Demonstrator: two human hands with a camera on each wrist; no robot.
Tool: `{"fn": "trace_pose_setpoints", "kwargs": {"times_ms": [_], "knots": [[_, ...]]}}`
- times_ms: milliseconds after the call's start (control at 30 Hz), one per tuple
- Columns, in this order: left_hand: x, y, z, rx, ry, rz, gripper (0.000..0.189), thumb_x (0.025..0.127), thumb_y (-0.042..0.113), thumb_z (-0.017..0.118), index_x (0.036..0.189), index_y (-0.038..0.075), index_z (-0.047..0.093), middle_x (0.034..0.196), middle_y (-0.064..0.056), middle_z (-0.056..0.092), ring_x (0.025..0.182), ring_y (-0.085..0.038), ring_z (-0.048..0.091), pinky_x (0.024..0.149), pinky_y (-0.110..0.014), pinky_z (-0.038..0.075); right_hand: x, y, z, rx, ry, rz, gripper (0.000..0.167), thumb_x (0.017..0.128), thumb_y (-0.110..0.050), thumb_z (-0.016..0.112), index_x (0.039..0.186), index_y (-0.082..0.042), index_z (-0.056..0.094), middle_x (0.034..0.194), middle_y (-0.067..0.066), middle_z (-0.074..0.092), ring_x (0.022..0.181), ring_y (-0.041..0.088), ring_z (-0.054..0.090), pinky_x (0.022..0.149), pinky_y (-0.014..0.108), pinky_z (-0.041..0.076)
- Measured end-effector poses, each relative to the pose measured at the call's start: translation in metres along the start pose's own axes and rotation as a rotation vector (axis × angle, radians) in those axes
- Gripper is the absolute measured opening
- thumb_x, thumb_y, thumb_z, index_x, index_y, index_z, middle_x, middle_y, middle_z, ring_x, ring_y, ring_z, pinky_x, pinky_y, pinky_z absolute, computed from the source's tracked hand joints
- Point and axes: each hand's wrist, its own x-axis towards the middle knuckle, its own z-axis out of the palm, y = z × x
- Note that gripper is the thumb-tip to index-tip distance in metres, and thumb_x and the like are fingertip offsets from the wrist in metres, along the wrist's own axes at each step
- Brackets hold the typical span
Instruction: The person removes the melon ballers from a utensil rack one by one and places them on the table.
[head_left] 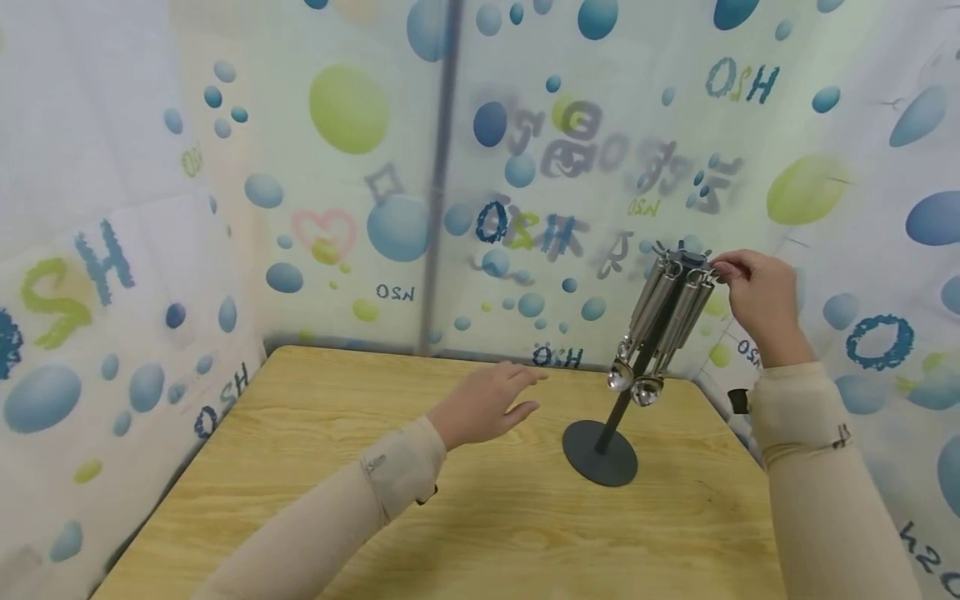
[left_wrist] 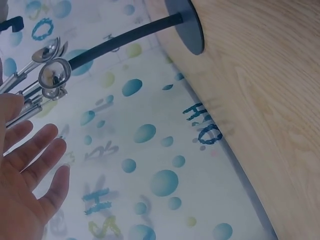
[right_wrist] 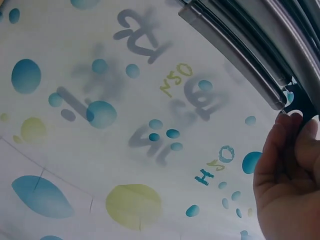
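Observation:
A dark utensil stand [head_left: 600, 454] with a round base and hooks at its top stands on the table. Several steel utensils with tube handles hang round it, among them a round-bowled one [head_left: 647, 390]. My right hand [head_left: 765, 300] is up at the hooks, pinching the top end of a steel utensil handle [right_wrist: 235, 55]; which head belongs to that handle cannot be told. My left hand [head_left: 483, 406] hovers over the table, left of the stand, its fingers fairly straight and holding nothing. In the left wrist view, shiny bowls [left_wrist: 55, 73] appear beyond those fingers.
The wood-grain table [head_left: 360, 533] reaches back to a curtain [head_left: 352, 208] printed with bubbles and letters. Similar sheets hang at left and right. A small black object [head_left: 738, 402] shows beside the right cuff.

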Motion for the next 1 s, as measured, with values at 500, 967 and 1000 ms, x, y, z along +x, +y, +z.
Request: {"fn": "trace_pose_setpoints", "kwargs": {"times_ms": [500,967,1000], "knots": [[0.046,0.016,-0.001,-0.063,0.084,-0.027,0.039,0.103,0.023,0.063,0.138,0.007,0.059,0.126,-0.008,0.067,0.111,-0.018,0.065,0.090,-0.030,0.055,0.010,-0.008,-0.012,-0.002,-0.116,0.127,0.024,0.104,0.000,0.050,0.111,0.006,0.073,0.110,0.029,0.070,0.098,0.038,0.065,0.072,0.026,0.043],[0.096,0.028,-0.004,-0.205,0.073,-0.099,0.036,0.107,0.025,0.054,0.140,0.011,0.058,0.129,-0.004,0.065,0.113,-0.018,0.063,0.088,-0.029,0.054,0.008,-0.009,-0.008,0.023,-0.097,0.130,0.025,0.102,0.006,0.049,0.108,0.007,0.073,0.106,0.029,0.070,0.097,0.040,0.066,0.082,0.048,0.051],[0.099,0.029,-0.004,-0.212,0.075,-0.100,0.036,0.107,0.026,0.054,0.140,0.011,0.058,0.130,-0.004,0.064,0.113,-0.018,0.063,0.088,-0.029,0.054,0.008,-0.009,-0.008,0.023,-0.094,0.126,0.025,0.101,0.007,0.048,0.107,0.007,0.073,0.106,0.029,0.070,0.096,0.040,0.066,0.082,0.048,0.051]]}}
